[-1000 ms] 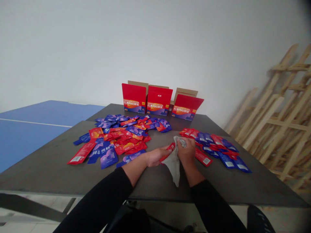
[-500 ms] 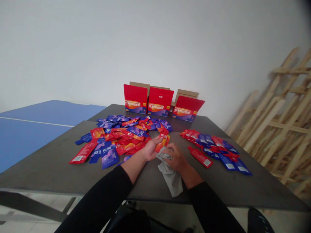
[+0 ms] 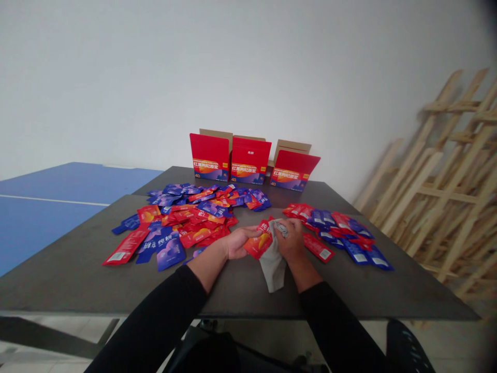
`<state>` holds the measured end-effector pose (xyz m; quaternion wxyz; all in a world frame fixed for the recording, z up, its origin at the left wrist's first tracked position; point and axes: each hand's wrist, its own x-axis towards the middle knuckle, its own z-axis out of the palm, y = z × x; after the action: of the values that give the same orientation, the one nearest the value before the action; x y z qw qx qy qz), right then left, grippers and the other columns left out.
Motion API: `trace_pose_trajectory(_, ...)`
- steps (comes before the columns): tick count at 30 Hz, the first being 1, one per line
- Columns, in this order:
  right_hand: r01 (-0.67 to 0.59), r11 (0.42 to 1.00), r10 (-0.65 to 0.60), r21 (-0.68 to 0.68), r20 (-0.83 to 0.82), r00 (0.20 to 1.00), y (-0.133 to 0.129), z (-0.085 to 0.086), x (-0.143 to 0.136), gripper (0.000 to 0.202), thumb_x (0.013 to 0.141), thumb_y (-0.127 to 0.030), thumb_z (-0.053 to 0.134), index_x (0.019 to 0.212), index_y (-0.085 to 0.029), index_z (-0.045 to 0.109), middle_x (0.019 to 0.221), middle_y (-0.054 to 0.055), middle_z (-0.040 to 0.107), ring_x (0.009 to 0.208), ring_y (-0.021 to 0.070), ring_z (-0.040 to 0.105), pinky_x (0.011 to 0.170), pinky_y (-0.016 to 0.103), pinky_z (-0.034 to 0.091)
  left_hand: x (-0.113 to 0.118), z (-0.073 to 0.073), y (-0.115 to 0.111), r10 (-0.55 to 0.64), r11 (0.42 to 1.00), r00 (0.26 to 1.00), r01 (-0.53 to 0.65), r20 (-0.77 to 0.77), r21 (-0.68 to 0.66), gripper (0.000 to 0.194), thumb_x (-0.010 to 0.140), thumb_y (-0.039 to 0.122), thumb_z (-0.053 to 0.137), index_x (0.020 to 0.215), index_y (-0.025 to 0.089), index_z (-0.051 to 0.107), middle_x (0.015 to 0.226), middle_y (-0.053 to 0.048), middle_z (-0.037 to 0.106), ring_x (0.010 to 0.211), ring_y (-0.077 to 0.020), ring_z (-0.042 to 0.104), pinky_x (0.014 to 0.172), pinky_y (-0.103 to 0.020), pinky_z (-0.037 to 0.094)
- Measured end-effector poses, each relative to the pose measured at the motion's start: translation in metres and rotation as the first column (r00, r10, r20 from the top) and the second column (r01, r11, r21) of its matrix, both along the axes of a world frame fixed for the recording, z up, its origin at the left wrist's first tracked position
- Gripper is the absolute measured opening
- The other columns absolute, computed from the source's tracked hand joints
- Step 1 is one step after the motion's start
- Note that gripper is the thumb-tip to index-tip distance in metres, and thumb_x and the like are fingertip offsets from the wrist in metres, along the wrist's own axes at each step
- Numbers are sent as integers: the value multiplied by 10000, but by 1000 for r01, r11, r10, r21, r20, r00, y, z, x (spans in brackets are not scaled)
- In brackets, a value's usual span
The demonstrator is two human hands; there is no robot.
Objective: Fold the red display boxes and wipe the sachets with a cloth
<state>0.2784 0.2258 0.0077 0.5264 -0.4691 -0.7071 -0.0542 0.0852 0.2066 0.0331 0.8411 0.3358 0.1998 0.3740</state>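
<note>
A red pouch (image 3: 259, 242) is gripped at its left edge by my left hand (image 3: 237, 243). My right hand (image 3: 291, 241) is closed on a grey cloth (image 3: 273, 269), which lies against the pouch's right side and hangs toward the table. Left of my hands spreads a large mixed pile of red pouches (image 3: 200, 234) and blue-purple pouches (image 3: 171, 252). To the right, a smaller group of red and blue pouches (image 3: 359, 252) lies in overlapping rows, with a single red pouch (image 3: 318, 247) close to my right hand.
Three red boxes with raised flaps, the left (image 3: 210, 160), middle (image 3: 249, 163) and right (image 3: 294, 171), stand along the back of the dark table (image 3: 135, 290). A blue table (image 3: 50, 217) adjoins at left. Wooden frames (image 3: 446, 191) lean at right.
The held pouch has tilted, its top now leaning right. My right hand and the cloth have moved up and right, and the cloth hangs at the pouch's edge. The view has shifted slightly.
</note>
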Motion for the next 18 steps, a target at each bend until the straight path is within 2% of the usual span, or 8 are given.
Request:
trace_pose_trajectory(5,112,994,-112,-7,-111,988,2,3,5,245,871,-355,566,978,-170,685,983,87,516,919,220,548,855,414,514,-6,9,0,4,998,998,0,56,-65,354,884,237,567,1231,169,578,1145,-161,666,976,-301,681,867,-494,499)
trace_pose_trajectory(7,111,994,-109,5,-139,984,1,5,3,247,870,-361,570,973,-165,679,986,89,520,925,221,548,863,419,511,-9,11,2,11,992,995,1,98,-125,386,905,348,533,1229,143,575,1149,-175,661,952,-290,684,813,-457,520)
trace_pose_trajectory(10,60,998,-55,32,-151,987,-4,7,-2,230,869,-371,579,959,-179,668,977,82,527,933,220,551,867,419,511,-10,12,6,75,978,984,-42,159,-204,435,905,445,477,1135,104,617,1147,-193,655,816,-232,687,641,-327,517)
trace_pose_trajectory(12,0,998,8,57,-133,991,-10,10,-5,209,870,-370,585,954,-194,660,975,77,527,941,218,556,869,416,512,-10,11,8,172,964,968,-128,182,-232,349,901,395,483,1027,112,642,1071,-168,678,713,-184,666,569,-277,488)
trace_pose_trajectory(15,-105,990,115,98,-92,989,-18,13,-8,173,869,-347,598,952,-205,652,980,73,526,941,211,567,864,407,515,-7,10,12,319,930,930,-269,184,-252,163,891,247,541,891,112,632,798,-81,676,618,-123,625,589,-231,493)
trace_pose_trajectory(18,-215,972,222,100,-61,973,-26,16,-9,145,866,-320,609,955,-214,652,978,66,531,920,200,581,838,390,523,-4,8,15,438,890,889,-409,131,-200,66,872,175,599,891,116,621,689,-27,635,581,-95,607,601,-200,501)
